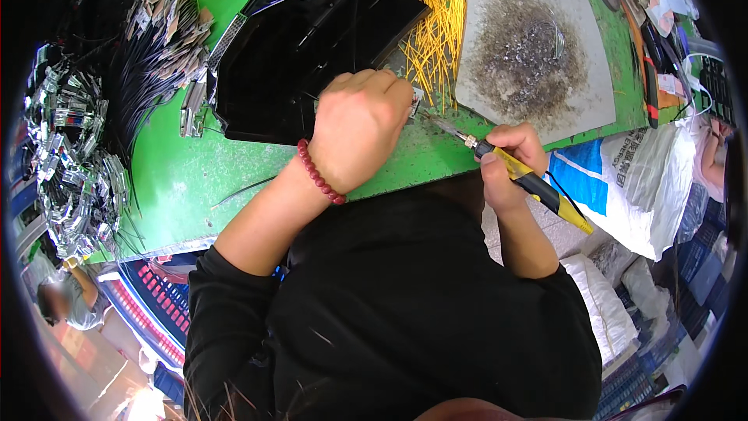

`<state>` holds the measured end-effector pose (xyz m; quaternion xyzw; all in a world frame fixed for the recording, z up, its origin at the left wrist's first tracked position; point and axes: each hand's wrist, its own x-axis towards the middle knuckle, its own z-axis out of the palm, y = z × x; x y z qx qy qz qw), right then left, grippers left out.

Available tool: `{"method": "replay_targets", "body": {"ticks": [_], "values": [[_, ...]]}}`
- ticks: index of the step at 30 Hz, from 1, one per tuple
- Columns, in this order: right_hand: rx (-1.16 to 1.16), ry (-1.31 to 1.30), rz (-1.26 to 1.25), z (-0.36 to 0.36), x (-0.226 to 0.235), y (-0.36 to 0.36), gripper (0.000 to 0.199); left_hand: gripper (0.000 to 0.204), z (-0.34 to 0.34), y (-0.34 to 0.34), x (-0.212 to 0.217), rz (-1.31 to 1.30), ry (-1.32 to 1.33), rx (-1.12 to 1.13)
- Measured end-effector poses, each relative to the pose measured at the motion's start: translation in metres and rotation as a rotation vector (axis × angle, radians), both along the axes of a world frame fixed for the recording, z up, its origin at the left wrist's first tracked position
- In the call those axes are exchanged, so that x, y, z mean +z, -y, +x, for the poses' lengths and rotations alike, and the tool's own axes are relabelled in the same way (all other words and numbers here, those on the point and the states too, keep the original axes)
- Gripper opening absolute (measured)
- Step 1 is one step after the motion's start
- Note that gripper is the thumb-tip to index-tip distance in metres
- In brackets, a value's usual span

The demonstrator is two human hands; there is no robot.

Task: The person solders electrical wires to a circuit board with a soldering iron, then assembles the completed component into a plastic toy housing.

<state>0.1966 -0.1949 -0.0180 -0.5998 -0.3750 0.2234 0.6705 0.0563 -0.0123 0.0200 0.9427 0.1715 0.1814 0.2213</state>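
Note:
In my right hand is a yellow and black soldering iron, gripped by its handle. Its metal tip slants up and left toward my left hand, which wears a red bead bracelet. The fingers of that hand are curled closed at the table's near side. A small silvery piece shows at their edge, close to the iron's tip; most of it is hidden. Whether the tip touches it I cannot tell. Just beyond lie many thin yellow wires in a loose bundle.
A large black plastic tray lies behind my left hand on the green table. Bundled metal parts with black leads hang over the left edge. A grey board with dark residue lies right; pliers and a white sack are further right.

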Motion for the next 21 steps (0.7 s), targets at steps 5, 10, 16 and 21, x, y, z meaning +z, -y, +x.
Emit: {"method": "replay_targets", "body": {"ticks": [5,10,16,21], "values": [[0.01,0.026,0.001,0.0006,-0.0015,-0.0004,0.021,0.011,0.0001,0.0007,0.0,0.013,-0.008,0.002],[0.018,0.042,-0.017,0.0013,-0.0039,0.0002,0.022,0.009,-0.0017,-0.0028,-0.0008,-0.056,0.009,-0.011],[0.072,0.058,-0.062,0.0037,-0.0001,0.0031,0.022,0.008,-0.001,-0.0007,0.0018,-0.072,0.008,0.007],[0.071,0.068,-0.088,0.0011,0.0027,0.0015,0.022,0.009,-0.0008,0.0019,0.0002,-0.022,0.001,0.033]]}}
